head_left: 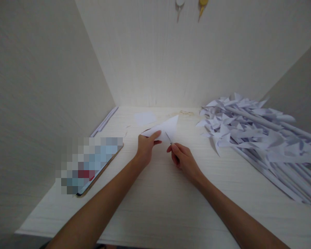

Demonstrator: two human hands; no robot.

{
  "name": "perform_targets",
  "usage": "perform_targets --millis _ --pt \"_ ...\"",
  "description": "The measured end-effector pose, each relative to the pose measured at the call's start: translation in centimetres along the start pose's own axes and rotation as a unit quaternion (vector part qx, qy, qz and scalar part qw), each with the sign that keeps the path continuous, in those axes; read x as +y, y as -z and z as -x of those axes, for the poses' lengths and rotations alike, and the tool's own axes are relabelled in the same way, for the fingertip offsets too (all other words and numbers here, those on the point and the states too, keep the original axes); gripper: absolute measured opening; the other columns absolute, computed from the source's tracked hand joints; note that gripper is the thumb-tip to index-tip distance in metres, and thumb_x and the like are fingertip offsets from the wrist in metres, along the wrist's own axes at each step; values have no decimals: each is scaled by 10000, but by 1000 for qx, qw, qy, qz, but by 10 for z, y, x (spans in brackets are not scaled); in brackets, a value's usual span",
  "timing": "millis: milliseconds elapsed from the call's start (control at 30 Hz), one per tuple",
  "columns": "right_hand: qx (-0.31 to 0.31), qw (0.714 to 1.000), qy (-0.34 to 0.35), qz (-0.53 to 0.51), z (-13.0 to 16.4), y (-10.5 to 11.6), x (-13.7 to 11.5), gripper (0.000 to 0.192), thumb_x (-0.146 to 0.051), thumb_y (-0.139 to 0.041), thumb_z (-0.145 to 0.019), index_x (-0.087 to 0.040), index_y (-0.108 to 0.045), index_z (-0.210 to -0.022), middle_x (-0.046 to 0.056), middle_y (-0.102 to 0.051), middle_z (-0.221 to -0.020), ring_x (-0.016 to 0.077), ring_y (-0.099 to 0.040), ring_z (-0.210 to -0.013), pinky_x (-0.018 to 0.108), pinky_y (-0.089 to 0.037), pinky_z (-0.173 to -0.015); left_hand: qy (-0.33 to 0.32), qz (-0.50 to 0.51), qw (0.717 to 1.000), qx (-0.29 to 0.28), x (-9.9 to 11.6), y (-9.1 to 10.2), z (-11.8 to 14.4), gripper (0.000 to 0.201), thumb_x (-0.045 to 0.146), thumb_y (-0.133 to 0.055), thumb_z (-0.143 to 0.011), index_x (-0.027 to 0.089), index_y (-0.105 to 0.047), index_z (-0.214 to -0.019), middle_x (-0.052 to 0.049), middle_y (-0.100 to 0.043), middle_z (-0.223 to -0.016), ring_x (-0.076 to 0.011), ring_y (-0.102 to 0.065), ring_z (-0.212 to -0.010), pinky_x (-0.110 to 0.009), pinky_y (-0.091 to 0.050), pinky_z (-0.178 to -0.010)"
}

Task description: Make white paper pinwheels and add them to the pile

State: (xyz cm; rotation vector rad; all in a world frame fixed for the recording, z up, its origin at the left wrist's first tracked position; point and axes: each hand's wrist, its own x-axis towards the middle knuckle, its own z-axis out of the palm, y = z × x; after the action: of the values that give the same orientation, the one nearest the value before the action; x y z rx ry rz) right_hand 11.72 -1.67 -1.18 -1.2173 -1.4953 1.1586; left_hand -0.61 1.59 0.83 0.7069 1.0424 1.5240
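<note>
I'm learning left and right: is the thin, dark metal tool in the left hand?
No, the right hand holds that tool; the left hand holds pointed white paper.

No text, label, brand, number or sign can be read. The screen of the phone (100,162) is masked by coarse coloured blocks, so any writing on it cannot be made out.
</note>
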Motion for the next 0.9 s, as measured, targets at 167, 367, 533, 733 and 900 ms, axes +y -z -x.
perform_targets --millis 167,367,533,733,900 --pt "61 958 29 280 -1 15 -1 207 -325 -378 -860 -170 -491 -939 -2 -523 -578 141 -458 -502 250 -274 -489 -27 70 997 32 2 5 -10 202 126 -673 -485 128 -555 -649 10 -628 -683 -101 -585 -680 -204 -490 -608" --pt "107 846 83 516 -7 26 7 156 -258 -422 -868 -169 -544 -831 100 -599 -853 218 -543 -772 299 -351 -598 -12 46 998 28 -3 8 -9 262 126 -674 -484 138 -522 -697 24 -602 -667 -100 -572 -646 -220 -480 -591" --pt "115 840 119 517 -11 29 19 158 -217 -444 -854 -146 -584 -832 114 -582 -878 235 -516 -841 323 -398 -655 -1 28 999 16 -7 6 -4 283 126 -671 -516 144 -513 -751 11 -606 -706 -106 -576 -674 -220 -489 -588" --pt "123 838 142 512 -12 27 23 181 -187 -433 -842 -154 -607 -882 123 -562 -884 237 -496 -834 335 -403 -643 -1 17 1000 19 -10 4 -3 323 85 -681 -531 153 -499 -788 7 -610 -729 -111 -587 -693 -246 -508 -629" --pt "108 845 123 510 -12 25 22 191 -166 -442 -835 -159 -615 -915 124 -562 -915 235 -490 -841 326 -393 -647 -7 15 1000 20 -12 4 -2 362 82 -706 -520 153 -494 -805 2 -616 -752 -113 -593 -692 -247 -514 -622"
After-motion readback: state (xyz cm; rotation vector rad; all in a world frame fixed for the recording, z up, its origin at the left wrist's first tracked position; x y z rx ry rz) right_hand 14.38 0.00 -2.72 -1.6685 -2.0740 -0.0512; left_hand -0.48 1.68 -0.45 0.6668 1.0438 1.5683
